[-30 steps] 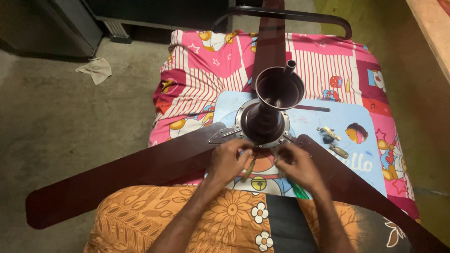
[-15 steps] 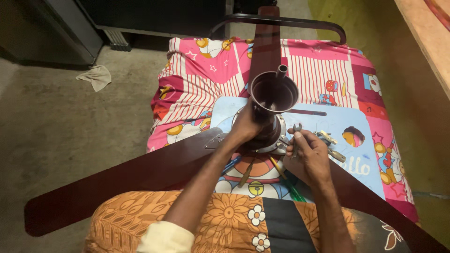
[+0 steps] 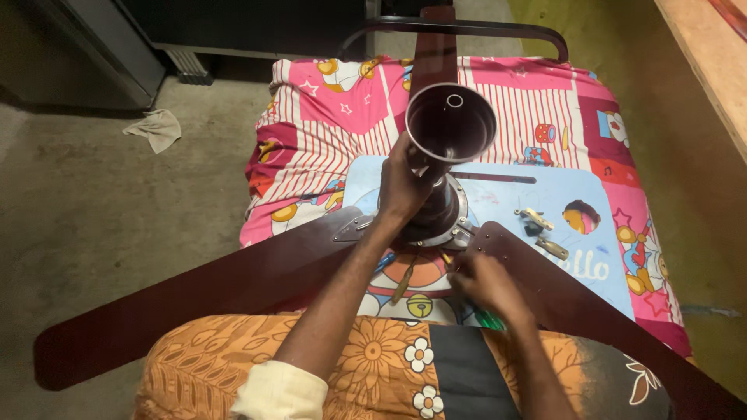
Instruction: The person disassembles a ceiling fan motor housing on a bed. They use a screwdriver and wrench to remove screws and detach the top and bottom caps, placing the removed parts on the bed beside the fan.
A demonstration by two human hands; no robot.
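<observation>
A dark brown ceiling fan lies on a cushioned seat with its motor hub (image 3: 445, 214) upright and a cup-shaped canopy (image 3: 451, 123) on the rod. My left hand (image 3: 405, 183) grips the rod just under the canopy. My right hand (image 3: 486, 284) holds a green-handled screwdriver (image 3: 469, 289), its tip at the hub's base where the right blade (image 3: 591, 311) attaches. The left blade (image 3: 194, 303) stretches over my knee in orange floral cloth (image 3: 373, 365).
A pink patterned cushion (image 3: 327, 132) covers the seat, with a light blue patch (image 3: 568, 202) carrying small metal parts (image 3: 541, 229). A wooden-handled tool (image 3: 405, 280) lies under the hub. A crumpled rag (image 3: 156, 128) is on the concrete floor. A wooden edge (image 3: 712, 70) runs at right.
My left hand has climbed from the hub's base to the rod under the canopy. My right hand has dropped lower to the hub's front edge. The view has shifted closer.
</observation>
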